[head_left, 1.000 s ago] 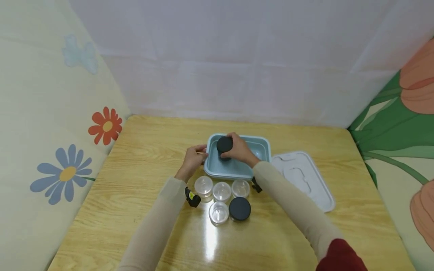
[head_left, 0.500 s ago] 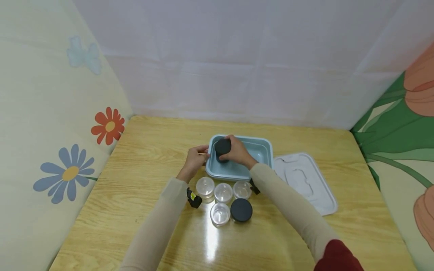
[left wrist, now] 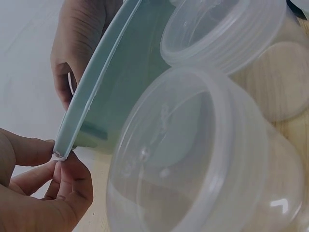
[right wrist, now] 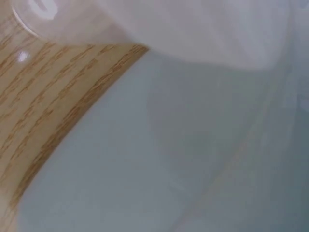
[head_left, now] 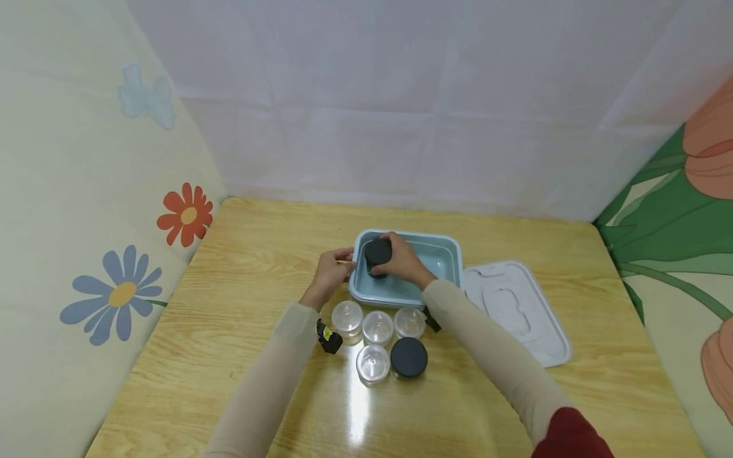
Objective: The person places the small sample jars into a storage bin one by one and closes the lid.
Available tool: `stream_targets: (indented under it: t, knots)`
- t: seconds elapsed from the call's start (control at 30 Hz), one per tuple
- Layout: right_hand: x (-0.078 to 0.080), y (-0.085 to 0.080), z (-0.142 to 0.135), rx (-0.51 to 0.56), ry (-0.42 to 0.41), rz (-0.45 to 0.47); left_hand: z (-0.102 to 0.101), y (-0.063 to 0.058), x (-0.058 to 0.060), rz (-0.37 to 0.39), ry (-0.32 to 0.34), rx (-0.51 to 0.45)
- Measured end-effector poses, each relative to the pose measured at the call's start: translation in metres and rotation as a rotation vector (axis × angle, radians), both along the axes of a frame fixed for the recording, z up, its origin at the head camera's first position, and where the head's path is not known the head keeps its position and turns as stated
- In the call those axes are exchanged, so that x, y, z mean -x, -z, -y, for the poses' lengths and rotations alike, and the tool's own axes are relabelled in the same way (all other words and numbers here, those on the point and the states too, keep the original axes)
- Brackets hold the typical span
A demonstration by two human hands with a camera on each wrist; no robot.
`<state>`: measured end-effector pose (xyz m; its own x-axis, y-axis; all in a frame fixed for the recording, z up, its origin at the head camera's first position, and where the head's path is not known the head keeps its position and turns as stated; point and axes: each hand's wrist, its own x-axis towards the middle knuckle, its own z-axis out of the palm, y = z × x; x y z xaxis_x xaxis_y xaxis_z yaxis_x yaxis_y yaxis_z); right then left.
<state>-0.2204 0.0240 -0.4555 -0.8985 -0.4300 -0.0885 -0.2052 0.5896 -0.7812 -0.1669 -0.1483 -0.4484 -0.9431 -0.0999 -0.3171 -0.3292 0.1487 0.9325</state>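
One black-lidded jar [head_left: 378, 252] is between our gripping right fingers [head_left: 387, 267], inside the light-blue bin [head_left: 380, 291] that our left fingers [left wrist: 31, 151] pinch; placing seems underway, calling for flat seating, then release.

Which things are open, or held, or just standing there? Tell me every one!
Blue box: open, its rim pinched by the left hand
Held jar: dark top up, inside the box, gripped by the right hand
Other dark-topped jar: standing on the table, not held
Four clear jars: standing near the box, not held; capped or not, I can't tell
White lid: lying beside the box
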Motion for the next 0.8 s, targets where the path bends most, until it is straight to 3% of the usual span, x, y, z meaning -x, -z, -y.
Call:
stream_targets:
  t: [0.33,0.57,0.8]
  knots:
    - [0.0,-0.003,-0.007,0.003,0.003,-0.031,-0.001,0.001,0.001,0.005,0.005,0.003]
    - [-0.001,-0.01,-0.016,0.029,0.017,0.021,0.001,0.004,0.002,0.004,0.01,0.022]
    - [-0.005,-0.018,-0.028,0.038,0.033,0.019,0.004,0.004,0.003,0.018,0.024,0.037]
